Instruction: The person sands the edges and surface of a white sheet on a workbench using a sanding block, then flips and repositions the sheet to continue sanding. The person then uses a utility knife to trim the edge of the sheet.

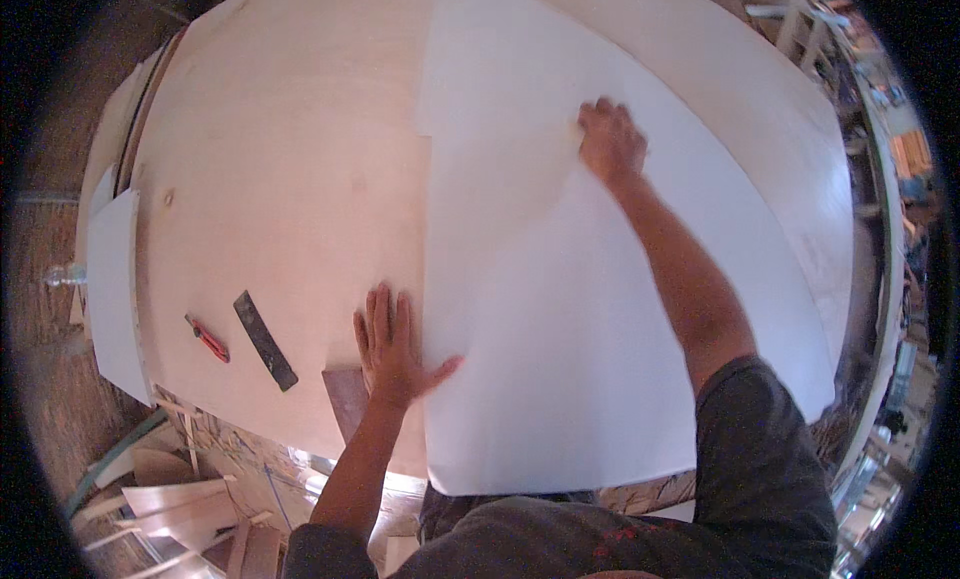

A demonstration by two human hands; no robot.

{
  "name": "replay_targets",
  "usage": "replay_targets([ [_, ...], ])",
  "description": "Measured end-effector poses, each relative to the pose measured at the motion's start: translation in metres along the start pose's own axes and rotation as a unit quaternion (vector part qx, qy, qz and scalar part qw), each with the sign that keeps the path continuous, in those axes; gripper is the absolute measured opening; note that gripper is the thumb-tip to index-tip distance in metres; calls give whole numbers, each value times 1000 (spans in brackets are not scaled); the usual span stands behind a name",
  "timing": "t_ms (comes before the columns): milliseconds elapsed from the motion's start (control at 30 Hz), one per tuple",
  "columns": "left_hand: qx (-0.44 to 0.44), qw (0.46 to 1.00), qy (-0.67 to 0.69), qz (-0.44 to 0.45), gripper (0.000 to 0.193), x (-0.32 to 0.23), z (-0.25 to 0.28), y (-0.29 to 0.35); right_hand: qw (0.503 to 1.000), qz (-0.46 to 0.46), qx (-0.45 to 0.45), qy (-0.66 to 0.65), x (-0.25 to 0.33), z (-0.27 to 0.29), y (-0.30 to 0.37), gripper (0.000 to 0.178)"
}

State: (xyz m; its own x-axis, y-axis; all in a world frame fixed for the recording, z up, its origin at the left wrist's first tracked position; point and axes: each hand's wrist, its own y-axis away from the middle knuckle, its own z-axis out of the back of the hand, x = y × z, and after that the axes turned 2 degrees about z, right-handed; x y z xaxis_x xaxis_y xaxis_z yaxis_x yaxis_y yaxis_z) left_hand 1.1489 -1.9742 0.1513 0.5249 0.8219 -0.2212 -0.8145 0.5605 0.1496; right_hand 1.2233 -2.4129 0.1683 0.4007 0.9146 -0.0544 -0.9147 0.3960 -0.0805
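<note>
A large white sheet [560, 379] covers the right part of a pale plywood board [290, 119]. My left hand [392, 351] lies flat and open on the plywood near the sheet's left edge, its thumb reaching onto the white surface. Farther off, my right hand [613, 139] presses down on the sheet with its fingers curled. A sliver of something pale yellowish shows at its left side, but the hand hides the rest. Beside my left wrist is a flat brown piece [347, 399], partly covered by the hand.
A red utility knife [208, 340] and a dark flat strip [265, 341] lie on the plywood at left. Another white piece [113, 279] sits at the board's left edge. Wood offcuts [180, 509] are heaped on the floor at lower left. Cluttered shelving [805, 29] stands at far right.
</note>
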Motion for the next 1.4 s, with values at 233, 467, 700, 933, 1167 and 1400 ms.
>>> replay_targets([
  [233,-35,999,38,1,124,5,2,5,994,-8,-89,60,-35,-43,-196,24],
  [467,-41,998,41,-7,124,4,0,-4,994,27,-87,59,-78,-62,-256,29],
  [700,-59,998,-21,-1,122,11,-9,4,996,50,-75,-13,-10,-19,-61,22],
  [933,-127,990,-14,-54,124,18,-23,-5,993,77,92,-16,40,26,254,28],
  [1167,-212,974,-31,-71,104,-49,-14,7,977,66,171,-113,88,75,540,32],
  [1400,-104,953,66,-278,83,-168,-58,73,989,-72,12,-129,57,100,597,40],
])
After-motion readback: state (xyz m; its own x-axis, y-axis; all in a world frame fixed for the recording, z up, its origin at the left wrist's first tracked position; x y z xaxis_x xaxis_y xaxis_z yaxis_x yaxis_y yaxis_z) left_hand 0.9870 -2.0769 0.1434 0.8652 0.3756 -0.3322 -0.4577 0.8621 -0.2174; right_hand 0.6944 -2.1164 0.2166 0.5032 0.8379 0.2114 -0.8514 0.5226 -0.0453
